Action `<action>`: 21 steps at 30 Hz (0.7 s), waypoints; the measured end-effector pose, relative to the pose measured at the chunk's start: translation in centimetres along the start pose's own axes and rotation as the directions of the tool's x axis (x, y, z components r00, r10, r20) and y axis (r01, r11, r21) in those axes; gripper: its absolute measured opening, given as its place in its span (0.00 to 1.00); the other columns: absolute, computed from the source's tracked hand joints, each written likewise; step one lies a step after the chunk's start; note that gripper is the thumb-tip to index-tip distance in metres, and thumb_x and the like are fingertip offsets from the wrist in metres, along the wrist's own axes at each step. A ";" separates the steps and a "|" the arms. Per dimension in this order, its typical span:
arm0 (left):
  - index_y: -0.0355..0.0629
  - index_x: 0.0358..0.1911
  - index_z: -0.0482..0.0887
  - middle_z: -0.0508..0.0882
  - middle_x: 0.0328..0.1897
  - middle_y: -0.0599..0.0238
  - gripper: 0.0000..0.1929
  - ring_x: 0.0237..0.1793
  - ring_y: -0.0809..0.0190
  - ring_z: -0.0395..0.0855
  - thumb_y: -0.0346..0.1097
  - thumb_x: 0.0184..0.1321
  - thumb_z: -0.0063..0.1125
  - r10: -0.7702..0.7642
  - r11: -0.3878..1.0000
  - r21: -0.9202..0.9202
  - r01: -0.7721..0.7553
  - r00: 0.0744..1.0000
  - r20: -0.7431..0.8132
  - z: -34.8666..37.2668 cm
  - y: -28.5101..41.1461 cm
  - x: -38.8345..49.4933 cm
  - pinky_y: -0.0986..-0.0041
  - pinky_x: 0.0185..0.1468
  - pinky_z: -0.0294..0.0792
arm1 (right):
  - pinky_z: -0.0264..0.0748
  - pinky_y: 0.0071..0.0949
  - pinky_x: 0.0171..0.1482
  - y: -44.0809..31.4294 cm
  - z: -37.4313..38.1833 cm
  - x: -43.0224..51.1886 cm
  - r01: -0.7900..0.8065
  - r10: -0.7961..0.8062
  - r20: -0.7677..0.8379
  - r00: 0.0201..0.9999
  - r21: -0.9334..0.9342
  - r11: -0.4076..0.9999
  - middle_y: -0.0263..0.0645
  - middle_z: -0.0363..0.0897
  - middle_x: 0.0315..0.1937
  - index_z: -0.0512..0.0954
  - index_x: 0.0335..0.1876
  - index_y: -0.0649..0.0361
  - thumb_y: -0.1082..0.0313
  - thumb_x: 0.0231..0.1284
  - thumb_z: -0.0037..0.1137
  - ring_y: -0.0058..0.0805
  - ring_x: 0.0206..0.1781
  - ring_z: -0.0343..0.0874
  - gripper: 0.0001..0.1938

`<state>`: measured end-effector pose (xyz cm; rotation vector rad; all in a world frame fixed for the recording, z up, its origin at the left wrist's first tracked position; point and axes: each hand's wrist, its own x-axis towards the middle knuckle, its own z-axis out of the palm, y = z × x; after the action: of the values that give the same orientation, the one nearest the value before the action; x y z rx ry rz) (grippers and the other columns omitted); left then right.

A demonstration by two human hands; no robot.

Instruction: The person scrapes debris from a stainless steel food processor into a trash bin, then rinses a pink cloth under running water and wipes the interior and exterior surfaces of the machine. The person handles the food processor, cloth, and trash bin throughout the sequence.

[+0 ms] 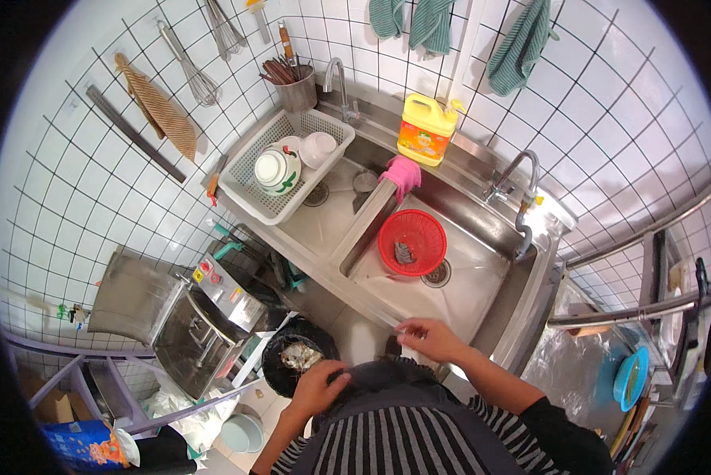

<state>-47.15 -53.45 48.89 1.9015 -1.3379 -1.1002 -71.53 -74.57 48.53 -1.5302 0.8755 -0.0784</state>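
My left hand [321, 387] hovers by my apron, near a black-lined waste bin [301, 356] with refuse in it; it holds nothing, fingers apart. My right hand [430, 339] is over the front rim of the steel double sink [355, 291], fingers curled loosely and holding nothing visible. A red plastic basket [412, 242] with a grey scrap inside stands in the right basin, beside the drain [437, 274]. On the divider hangs a pink cloth [402, 173]. Across the left basin rests a grey perforated basket [254, 205] holding upturned bowls [270, 168].
A yellow detergent jug [425, 132] stands behind the divider. Two faucets [339, 83] rise at the back. A utensil pot [297, 92] is at the back left corner. A steel machine [195, 338] with a raised lid stands at left, a blue bowl [631, 379] at right.
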 end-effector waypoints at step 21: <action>0.40 0.55 0.81 0.86 0.51 0.64 0.13 0.52 0.64 0.84 0.33 0.70 0.60 -0.216 0.567 -0.807 0.165 0.975 0.048 -6.6 -2.2 15.2 0.72 0.55 0.74 | 0.77 0.32 0.34 3.6 -16.9 38.1 -0.061 -0.061 -0.811 0.582 -0.119 0.991 0.34 0.82 0.23 0.82 0.37 0.66 0.56 0.62 0.66 0.34 0.29 0.83 0.17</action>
<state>-37.92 -67.04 45.86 1.3456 -0.4076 -1.4253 -55.38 -109.36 31.74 -1.6130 1.6436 -0.8079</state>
